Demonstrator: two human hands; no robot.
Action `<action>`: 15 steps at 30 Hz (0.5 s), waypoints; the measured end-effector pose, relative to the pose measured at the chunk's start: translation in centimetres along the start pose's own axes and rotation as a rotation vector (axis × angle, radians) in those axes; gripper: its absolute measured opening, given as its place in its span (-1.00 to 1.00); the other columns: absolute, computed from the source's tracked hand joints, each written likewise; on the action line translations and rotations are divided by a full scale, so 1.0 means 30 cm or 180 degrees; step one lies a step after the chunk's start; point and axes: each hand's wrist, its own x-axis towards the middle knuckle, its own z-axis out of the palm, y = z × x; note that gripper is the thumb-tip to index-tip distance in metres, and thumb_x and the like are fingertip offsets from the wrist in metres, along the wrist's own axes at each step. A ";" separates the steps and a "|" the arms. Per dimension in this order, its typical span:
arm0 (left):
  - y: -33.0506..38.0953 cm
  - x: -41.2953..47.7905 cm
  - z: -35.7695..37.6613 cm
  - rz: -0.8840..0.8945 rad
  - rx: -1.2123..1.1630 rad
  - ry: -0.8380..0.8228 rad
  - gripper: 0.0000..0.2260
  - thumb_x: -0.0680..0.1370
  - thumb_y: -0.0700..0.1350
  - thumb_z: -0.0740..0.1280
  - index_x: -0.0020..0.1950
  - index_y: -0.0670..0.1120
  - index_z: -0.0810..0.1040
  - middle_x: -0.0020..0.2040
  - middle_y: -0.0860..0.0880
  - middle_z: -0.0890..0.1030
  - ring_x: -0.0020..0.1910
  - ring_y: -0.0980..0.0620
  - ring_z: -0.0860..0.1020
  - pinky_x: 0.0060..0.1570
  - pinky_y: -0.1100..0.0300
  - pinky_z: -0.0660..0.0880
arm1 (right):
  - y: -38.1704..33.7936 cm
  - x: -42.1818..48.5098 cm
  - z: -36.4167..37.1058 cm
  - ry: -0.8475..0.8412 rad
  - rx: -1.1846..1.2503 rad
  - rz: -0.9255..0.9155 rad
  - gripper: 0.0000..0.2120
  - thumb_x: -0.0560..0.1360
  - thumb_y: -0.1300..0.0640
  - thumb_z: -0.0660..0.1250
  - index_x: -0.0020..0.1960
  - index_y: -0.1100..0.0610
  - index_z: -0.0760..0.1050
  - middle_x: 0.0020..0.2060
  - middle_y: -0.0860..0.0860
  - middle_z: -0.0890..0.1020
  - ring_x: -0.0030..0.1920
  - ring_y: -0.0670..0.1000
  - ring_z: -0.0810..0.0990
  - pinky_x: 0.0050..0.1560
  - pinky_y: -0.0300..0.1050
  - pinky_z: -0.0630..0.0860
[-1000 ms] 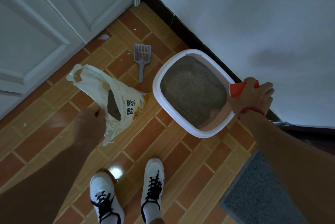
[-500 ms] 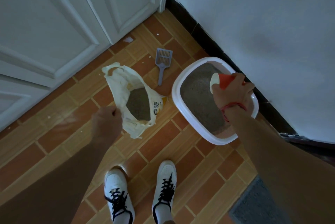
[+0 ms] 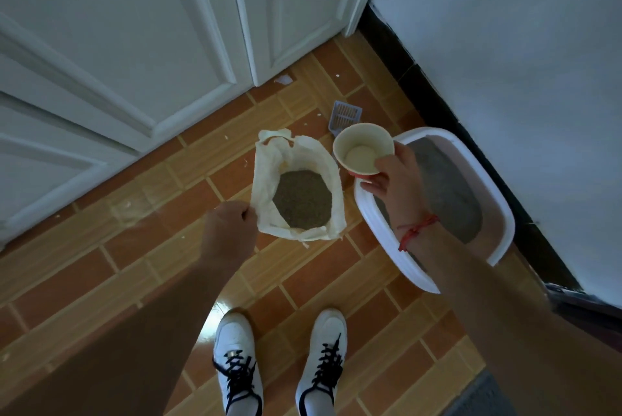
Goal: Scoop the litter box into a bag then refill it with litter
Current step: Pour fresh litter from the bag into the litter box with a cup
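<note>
Fingers (image 3: 247,213) of the left hand (image 3: 232,234) are clenched on the near-left edge of the bag (image 3: 266,173), pinching it & keeping its mouth wide. Head view: the bag stands on the tile floor (image 3: 319,281) at centre, w/ brown-grey litter (image 3: 301,202) showing inside. The right hand (image 3: 399,180) grasps a paper cup (image 3: 363,153), fingers curled round its red outside. The cup's mouth faces up and its pale bottom is visible. It is in the air btw the bag and the litter box (image 3: 505,223).

The litter box, w/ a white rim, sits on the floor at right beside the dark baseboard (image 3: 420,79). Grey fill (image 3: 447,186) lies inside it, partly hidden by the right forearm. A red string (image 3: 415,230) circles the right wrist.

A slotted scoop (image 3: 345,114) lies on the floor just far of the cup, handle hidden behind it. White doors (image 3: 134,45) are at far left. Two white shoes (image 3: 237,358) w/ black laces are near, centre. A grey mat (image 3: 488,395) is at near right.
</note>
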 end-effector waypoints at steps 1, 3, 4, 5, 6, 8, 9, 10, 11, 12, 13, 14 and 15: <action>-0.003 0.002 -0.007 -0.0027 -0.0071 -0.0022 -0.67 0.57 -0.27 0.24 -0.41 -0.11 0.47 -0.44 -0.10 0.56 -0.53 0.08 0.45 -0.58 0.42 0.33 | 0.002 -0.013 0.028 -0.0142 0.0033 -0.0016 -0.75 0.51 0.22 0.22 0.12 -0.05 0.40 0.11 0.08 0.55 -0.02 -0.01 0.64 -0.05 -0.12 0.59; -0.004 0.003 -0.019 -0.0055 -0.0162 -0.0075 -0.68 0.58 -0.27 0.22 -0.39 -0.13 0.50 -0.41 -0.13 0.59 -0.53 0.06 0.48 -0.60 0.41 0.34 | 0.008 -0.042 0.084 -0.0398 -0.0018 -0.0053 -0.71 0.43 0.15 0.25 0.13 -0.05 0.40 0.11 0.05 0.55 0.05 0.02 0.62 0.07 -0.05 0.58; -0.005 0.004 -0.022 -0.0065 -0.0190 -0.0111 -0.68 0.57 -0.27 0.22 -0.38 -0.15 0.50 -0.42 -0.13 0.58 -0.55 0.07 0.46 -0.60 0.40 0.33 | 0.017 -0.051 0.107 -0.0465 -0.0113 -0.0057 -0.70 0.45 0.15 0.26 0.17 -0.04 0.40 0.09 0.01 0.55 0.08 0.03 0.60 0.11 -0.03 0.57; -0.007 0.006 -0.024 -0.0092 -0.0244 -0.0145 -0.68 0.57 -0.27 0.21 -0.39 -0.17 0.49 -0.43 -0.12 0.56 -0.56 0.07 0.43 -0.61 0.38 0.32 | 0.026 -0.058 0.130 -0.0513 -0.0223 -0.0065 -0.69 0.48 0.16 0.26 0.20 -0.03 0.40 0.07 -0.02 0.54 0.09 0.03 0.58 0.13 -0.01 0.56; -0.012 0.008 -0.026 -0.0129 -0.0307 -0.0167 -0.67 0.56 -0.28 0.21 -0.42 -0.18 0.47 -0.45 -0.12 0.53 -0.57 0.08 0.39 -0.62 0.37 0.29 | 0.038 -0.062 0.153 -0.0560 -0.0377 -0.0081 -0.69 0.48 0.14 0.27 0.20 -0.05 0.40 0.05 -0.04 0.54 0.10 0.02 0.58 0.14 0.01 0.56; -0.017 0.009 -0.027 -0.0185 -0.0435 -0.0181 -0.66 0.54 -0.30 0.21 -0.45 -0.19 0.43 -0.50 -0.10 0.45 -0.57 0.07 0.32 -0.64 0.36 0.21 | 0.062 -0.065 0.191 -0.0696 -0.0815 -0.0129 -0.63 0.40 0.00 0.30 0.20 -0.14 0.39 0.06 -0.06 0.57 0.11 0.00 0.58 0.15 0.05 0.56; -0.018 0.007 -0.026 -0.0207 -0.0478 -0.0198 -0.66 0.54 -0.30 0.20 -0.45 -0.21 0.44 -0.50 -0.09 0.43 -0.56 0.06 0.30 -0.64 0.36 0.17 | 0.071 -0.064 0.208 -0.0759 -0.1055 -0.0153 -0.59 0.39 -0.04 0.31 0.23 -0.14 0.37 0.07 -0.06 0.57 0.12 0.00 0.57 0.15 0.06 0.55; -0.018 0.005 -0.025 -0.0231 -0.0512 -0.0210 -0.67 0.55 -0.29 0.20 -0.44 -0.24 0.46 -0.50 -0.09 0.42 -0.55 0.05 0.29 -0.63 0.36 0.15 | 0.078 -0.058 0.224 -0.0796 -0.1297 -0.0183 -0.56 0.42 -0.03 0.32 0.29 -0.11 0.35 0.07 -0.06 0.56 0.11 0.00 0.57 0.14 0.03 0.55; -0.017 0.003 -0.024 -0.0248 -0.0538 -0.0218 -0.67 0.55 -0.29 0.20 -0.43 -0.25 0.46 -0.50 -0.09 0.42 -0.55 0.05 0.28 -0.62 0.35 0.14 | 0.084 -0.048 0.238 -0.0802 -0.1534 -0.0207 -0.53 0.46 0.01 0.32 0.34 -0.06 0.31 0.06 -0.07 0.54 0.08 -0.02 0.56 0.10 -0.02 0.54; -0.016 0.002 -0.025 -0.0256 -0.0549 -0.0228 -0.66 0.55 -0.28 0.20 -0.44 -0.23 0.45 -0.50 -0.08 0.42 -0.56 0.05 0.28 -0.62 0.34 0.15 | 0.091 -0.034 0.251 -0.0786 -0.1783 -0.0199 -0.50 0.48 0.04 0.33 0.38 -0.01 0.28 0.06 -0.08 0.51 0.05 -0.05 0.54 0.05 -0.08 0.53; -0.013 0.001 -0.026 -0.0252 -0.0544 -0.0231 -0.64 0.56 -0.28 0.20 -0.46 -0.18 0.43 -0.50 -0.06 0.42 -0.57 0.06 0.28 -0.63 0.32 0.18 | 0.103 -0.017 0.262 -0.0758 -0.2030 -0.0136 -0.46 0.48 0.04 0.33 0.41 0.00 0.24 0.09 -0.05 0.49 0.04 -0.04 0.52 -0.01 -0.11 0.51; -0.012 0.001 -0.029 -0.0230 -0.0522 -0.0219 -0.63 0.56 -0.28 0.19 -0.47 -0.13 0.41 -0.50 -0.05 0.43 -0.57 0.07 0.29 -0.62 0.32 0.22 | 0.119 0.002 0.271 -0.0723 -0.2261 -0.0027 -0.42 0.47 0.01 0.34 0.42 0.00 0.22 0.14 -0.01 0.47 0.06 0.00 0.51 -0.03 -0.10 0.50; -0.011 0.002 -0.031 -0.0191 -0.0485 -0.0198 -0.61 0.56 -0.28 0.20 -0.49 -0.09 0.38 -0.51 -0.03 0.42 -0.57 0.09 0.28 -0.60 0.32 0.26 | 0.135 0.019 0.280 -0.0668 -0.2464 0.0124 -0.39 0.43 -0.03 0.34 0.42 0.00 0.21 0.18 0.04 0.45 0.09 0.06 0.50 -0.03 -0.06 0.50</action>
